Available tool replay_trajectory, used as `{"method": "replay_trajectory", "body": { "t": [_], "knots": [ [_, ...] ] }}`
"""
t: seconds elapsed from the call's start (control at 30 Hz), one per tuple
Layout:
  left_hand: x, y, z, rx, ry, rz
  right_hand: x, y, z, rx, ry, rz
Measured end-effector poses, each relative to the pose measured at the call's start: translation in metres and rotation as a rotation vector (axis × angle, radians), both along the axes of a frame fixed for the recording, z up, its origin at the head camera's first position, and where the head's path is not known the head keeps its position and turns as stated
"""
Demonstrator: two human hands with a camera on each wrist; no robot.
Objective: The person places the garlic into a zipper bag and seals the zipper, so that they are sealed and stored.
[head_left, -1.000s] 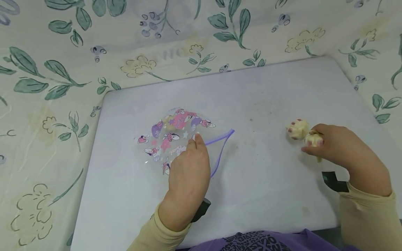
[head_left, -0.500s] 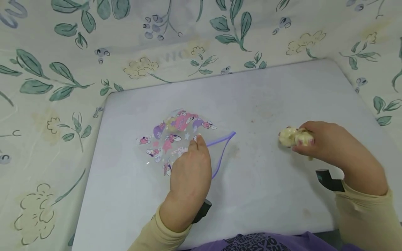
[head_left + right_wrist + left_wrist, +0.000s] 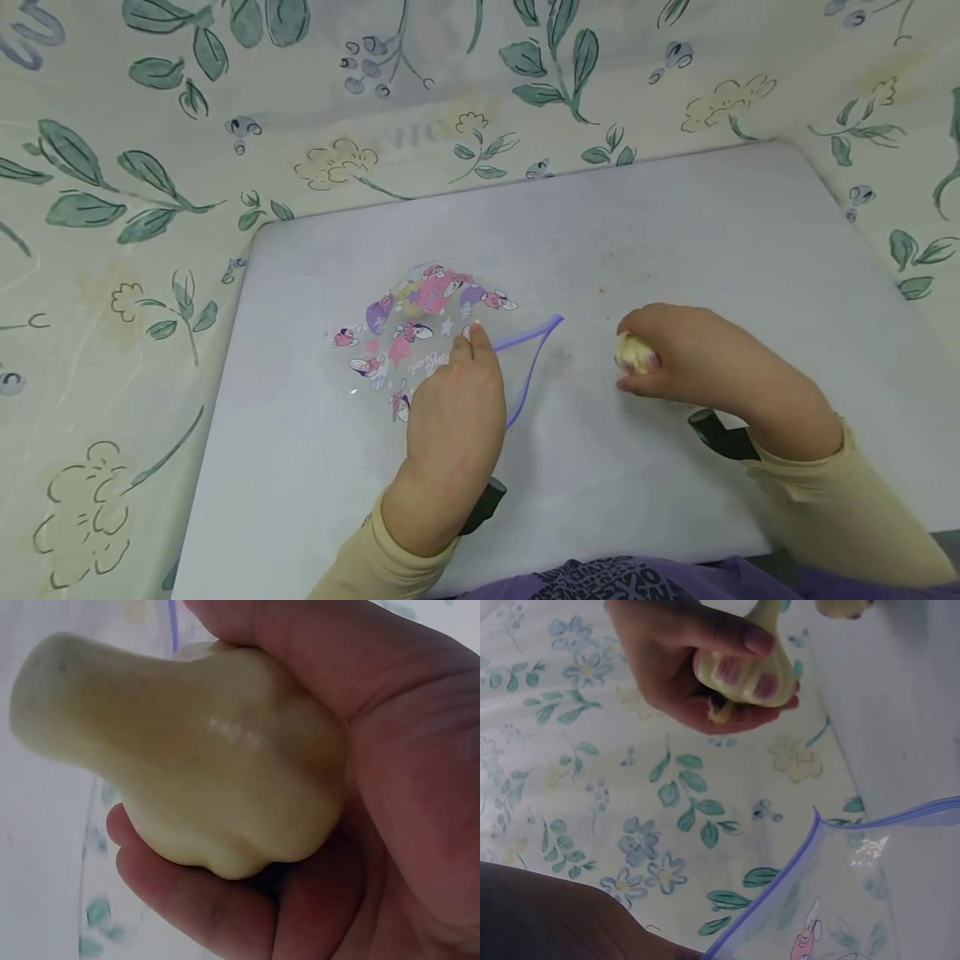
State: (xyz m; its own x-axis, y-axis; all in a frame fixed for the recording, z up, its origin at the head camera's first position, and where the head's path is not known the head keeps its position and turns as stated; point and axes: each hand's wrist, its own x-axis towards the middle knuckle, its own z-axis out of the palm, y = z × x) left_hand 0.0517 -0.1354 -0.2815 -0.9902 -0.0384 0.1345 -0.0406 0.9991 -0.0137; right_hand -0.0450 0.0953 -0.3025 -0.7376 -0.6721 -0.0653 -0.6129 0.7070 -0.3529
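On the table lies a clear zip bag (image 3: 401, 342) printed with pink and purple cartoons. My left hand (image 3: 456, 417) holds it by the purple-edged mouth, which gapes toward the right; the thumb is hidden in the head view. To the right of the bag, my right hand (image 3: 697, 358) grips a garlic bulb (image 3: 636, 354), raised above the table. The bulb (image 3: 232, 757) is pale, and its thick stem points left in the right wrist view. Part of a second garlic bulb (image 3: 844, 607) shows at the top of the left wrist view; the head view does not show it.
The white table (image 3: 600, 500) has small brown specks and stains. A cloth (image 3: 247, 167) with leaves and flowers surrounds its far and side edges. Black camera mounts (image 3: 483, 504) sit at both wrists.
My right hand has moved left toward the bag with the garlic bulb. The second bulb, visible beside it earlier, is out of sight in the head view. My left hand stays in place.
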Motion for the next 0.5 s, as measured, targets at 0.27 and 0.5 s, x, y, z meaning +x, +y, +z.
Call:
{"method": "replay_trajectory", "body": {
  "t": [0.27, 0.5],
  "knots": [
    [0.001, 0.0, 0.001, 0.0, -0.007, 0.001, 0.012, -0.04, -0.007, -0.053, 0.054, 0.197],
    [0.001, 0.001, 0.001, -0.007, -0.039, 0.015, 0.025, -0.069, -0.011, -0.056, 0.026, 0.324]
  ]
}}
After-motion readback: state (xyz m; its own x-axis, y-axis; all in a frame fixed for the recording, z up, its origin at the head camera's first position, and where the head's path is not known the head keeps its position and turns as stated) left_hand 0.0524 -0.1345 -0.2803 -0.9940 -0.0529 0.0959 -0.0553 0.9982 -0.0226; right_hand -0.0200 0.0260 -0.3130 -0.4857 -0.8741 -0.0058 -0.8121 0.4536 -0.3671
